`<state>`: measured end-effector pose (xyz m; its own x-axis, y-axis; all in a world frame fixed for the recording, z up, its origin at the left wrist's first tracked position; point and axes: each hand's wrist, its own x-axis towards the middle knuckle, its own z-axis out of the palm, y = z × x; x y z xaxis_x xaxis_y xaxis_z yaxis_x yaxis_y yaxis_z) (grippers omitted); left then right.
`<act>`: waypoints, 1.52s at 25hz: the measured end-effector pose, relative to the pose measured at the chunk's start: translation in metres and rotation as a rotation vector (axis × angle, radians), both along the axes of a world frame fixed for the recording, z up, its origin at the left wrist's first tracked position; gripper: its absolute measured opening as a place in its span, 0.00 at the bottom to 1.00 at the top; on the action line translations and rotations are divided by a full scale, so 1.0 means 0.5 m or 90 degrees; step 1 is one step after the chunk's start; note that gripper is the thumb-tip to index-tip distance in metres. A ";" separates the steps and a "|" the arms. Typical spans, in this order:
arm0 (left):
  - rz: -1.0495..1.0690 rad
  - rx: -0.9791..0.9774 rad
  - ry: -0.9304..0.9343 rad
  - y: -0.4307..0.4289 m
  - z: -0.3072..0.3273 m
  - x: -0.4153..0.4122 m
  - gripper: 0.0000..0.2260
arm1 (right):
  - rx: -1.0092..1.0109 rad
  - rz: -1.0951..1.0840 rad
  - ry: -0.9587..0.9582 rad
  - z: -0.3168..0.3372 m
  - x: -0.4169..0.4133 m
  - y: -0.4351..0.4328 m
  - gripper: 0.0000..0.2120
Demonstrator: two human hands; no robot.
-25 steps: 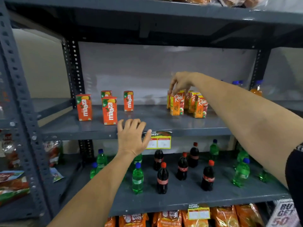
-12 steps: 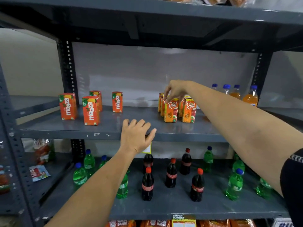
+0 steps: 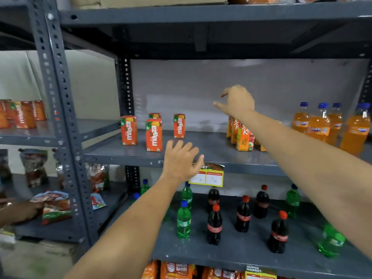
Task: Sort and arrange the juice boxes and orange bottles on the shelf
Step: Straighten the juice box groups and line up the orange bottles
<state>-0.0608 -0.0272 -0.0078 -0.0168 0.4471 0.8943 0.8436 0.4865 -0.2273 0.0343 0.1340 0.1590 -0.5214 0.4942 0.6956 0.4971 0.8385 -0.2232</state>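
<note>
Several orange Maaza juice boxes (image 3: 154, 134) stand upright on the left part of the grey middle shelf (image 3: 201, 158). A cluster of Real juice boxes (image 3: 242, 137) stands right of centre, partly hidden by my right forearm. Orange bottles (image 3: 320, 125) with blue caps stand at the far right. My right hand (image 3: 236, 101) hovers above the Real boxes, fingers apart and holding nothing. My left hand (image 3: 181, 160) rests flat on the shelf's front edge, fingers spread, just right of the nearest Maaza box.
A yellow price tag (image 3: 208, 175) hangs on the shelf edge. Cola bottles (image 3: 214, 225) and green bottles (image 3: 183, 219) stand on the shelf below. More Maaza boxes (image 3: 20, 113) sit on the left rack, where another person's hand (image 3: 22, 211) holds a snack packet.
My right hand has let go of the Real boxes and lifted up above them. The view has swung left, showing the left rack. My left hand stays on the shelf edge.
</note>
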 end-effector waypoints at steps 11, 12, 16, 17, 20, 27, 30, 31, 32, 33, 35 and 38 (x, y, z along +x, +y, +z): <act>0.166 0.050 -0.009 -0.278 0.104 -0.263 0.21 | 0.022 0.091 0.074 -0.169 -0.209 -0.338 0.33; 0.174 0.032 -0.025 -0.277 0.106 -0.273 0.24 | 0.036 0.090 0.055 -0.183 -0.223 -0.358 0.33; 0.157 -0.027 -0.063 -0.266 0.107 -0.306 0.29 | 0.046 0.064 0.024 -0.218 -0.265 -0.395 0.32; 0.148 -0.040 -0.083 -0.262 0.104 -0.315 0.30 | 0.050 0.044 0.018 -0.224 -0.274 -0.397 0.31; 0.131 -0.059 -0.145 -0.247 0.105 -0.332 0.30 | 0.052 0.003 0.005 -0.233 -0.290 -0.389 0.30; 0.018 -0.034 -0.269 -0.206 0.107 -0.367 0.26 | 0.039 -0.005 -0.003 -0.223 -0.315 -0.370 0.29; 0.030 -0.025 -0.280 -0.191 0.124 -0.361 0.22 | 0.006 -0.002 -0.021 -0.216 -0.311 -0.334 0.29; 0.037 -0.022 -0.286 -0.187 0.130 -0.359 0.22 | 0.002 -0.006 -0.024 -0.213 -0.307 -0.319 0.28; 0.042 -0.020 -0.289 -0.183 0.135 -0.357 0.22 | 0.000 -0.009 -0.027 -0.210 -0.302 -0.303 0.27; 0.043 -0.023 -0.290 -0.180 0.139 -0.356 0.22 | 0.001 -0.014 -0.030 -0.208 -0.296 -0.288 0.26; 0.033 -0.032 -0.297 -0.171 0.146 -0.356 0.22 | 0.009 -0.023 -0.038 -0.207 -0.287 -0.262 0.26; 0.011 -0.023 -0.309 -0.146 0.152 -0.348 0.21 | 0.009 -0.024 -0.050 -0.200 -0.282 -0.226 0.27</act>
<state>-0.2347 -0.1002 0.0681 -0.4359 0.4738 0.7652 0.8485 0.4999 0.1738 -0.1067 0.0210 0.0592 -0.5561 0.5048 0.6603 0.5434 0.8219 -0.1707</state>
